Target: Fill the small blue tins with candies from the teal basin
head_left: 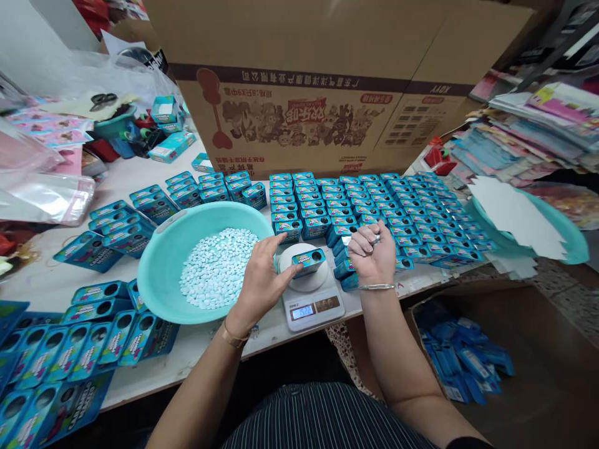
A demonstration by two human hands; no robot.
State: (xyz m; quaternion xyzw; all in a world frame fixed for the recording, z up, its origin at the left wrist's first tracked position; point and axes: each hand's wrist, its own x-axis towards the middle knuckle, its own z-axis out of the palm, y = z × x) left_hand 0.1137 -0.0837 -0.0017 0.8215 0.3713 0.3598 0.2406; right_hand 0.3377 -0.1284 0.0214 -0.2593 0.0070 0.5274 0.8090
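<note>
striped garment [322, 418]: nearest the camera. head view: the small teal box [311, 259] rests on the white scale [314, 318], long axis running roughly left to right, immediately right of the left hand [262, 274]. this hand is nearer; its thumb and fingers are spread about the box's left end. right hand [374, 252], beyond the box's right end: fingers curled into the palm; contents cannot be determined.

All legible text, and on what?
"CARAMELO": blue boxes; second word unclear.
"广东喜气洋洋健康产业有限公司": cardboard carton, upside down.
"规格:8只X9中盒": same carton, upside down.
Looks like "1522": scale display; decimal point unclear.
Too small or blurred: other print on carton, scale and right-hand packaging stack.
</note>
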